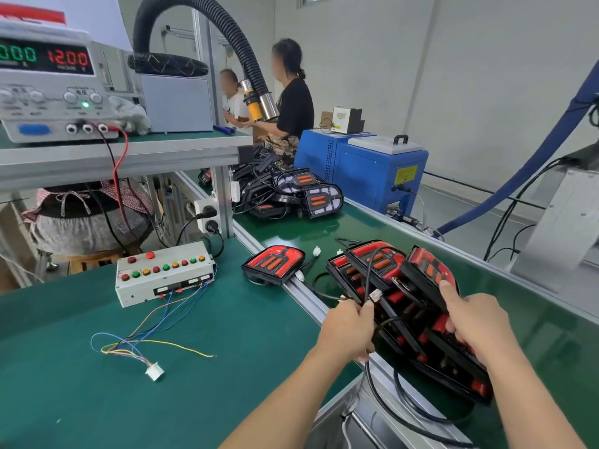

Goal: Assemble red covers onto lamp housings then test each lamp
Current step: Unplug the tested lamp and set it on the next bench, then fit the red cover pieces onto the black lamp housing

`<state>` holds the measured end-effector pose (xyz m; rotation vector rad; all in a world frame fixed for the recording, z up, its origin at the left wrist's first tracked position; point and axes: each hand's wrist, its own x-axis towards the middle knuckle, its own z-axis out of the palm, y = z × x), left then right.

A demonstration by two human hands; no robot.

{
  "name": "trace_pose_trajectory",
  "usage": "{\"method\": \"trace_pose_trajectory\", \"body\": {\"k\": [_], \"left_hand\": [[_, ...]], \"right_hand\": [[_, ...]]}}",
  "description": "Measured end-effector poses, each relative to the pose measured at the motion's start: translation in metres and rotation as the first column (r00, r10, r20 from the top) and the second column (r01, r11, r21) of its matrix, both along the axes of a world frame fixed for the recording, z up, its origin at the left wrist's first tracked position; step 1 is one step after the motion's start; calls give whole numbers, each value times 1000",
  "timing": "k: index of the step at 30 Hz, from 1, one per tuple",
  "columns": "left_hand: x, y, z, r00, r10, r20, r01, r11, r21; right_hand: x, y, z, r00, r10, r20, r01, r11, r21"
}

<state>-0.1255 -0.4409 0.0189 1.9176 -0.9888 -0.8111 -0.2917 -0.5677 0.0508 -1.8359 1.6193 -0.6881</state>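
Observation:
A stack of several red-covered lamps [398,286] in black housings lies on the conveyor belt [356,228] at the right. My right hand [473,319] grips the near end of the stack from above. My left hand [351,328] is closed on a black lamp cable [369,277] with a small white plug beside my thumb. One more red-covered lamp [274,264] lies alone across the belt's metal rail. A white test box [163,275] with coloured buttons stands on the green bench, and its coloured wires end in a white connector [155,372].
A power supply [48,82] reading 12.00 sits on the upper shelf, red and black leads hanging down. Uncovered lamp housings [291,192] are piled farther up the belt. A blue machine [363,166] stands beside it. Two people [291,102] are at the far end.

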Motion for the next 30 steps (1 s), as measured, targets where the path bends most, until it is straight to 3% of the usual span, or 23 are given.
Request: {"method": "trace_pose_trajectory", "body": {"k": [6, 15, 18, 21, 23, 25, 30], "left_hand": [[-5, 7, -4, 992, 49, 117, -47, 999, -20], [1, 16, -1, 989, 148, 27, -145, 985, -99], [6, 29, -3, 982, 187, 4, -185, 972, -145], [19, 55, -4, 970, 242, -6, -239, 951, -195], [30, 79, -6, 958, 285, 17, -275, 936, -218], [41, 106, -7, 942, 335, 18, -320, 914, -248], [75, 186, -2, 878, 477, -29, -464, 836, -292]], "right_hand": [[-2, 4, 1, 1000, -6, 14, 6, 1000, -19], [-3, 10, 5, 999, -21, -42, 20, 1000, -22], [-3, 27, 9, 996, -84, -17, 79, 978, -194], [10, 75, 13, 975, 13, 221, 88, 893, -442], [28, 116, 8, 922, 226, 314, -47, 871, -490], [53, 152, -9, 842, 416, 343, -252, 865, -433], [130, 214, -57, 699, 660, 275, -612, 751, -247]]}}
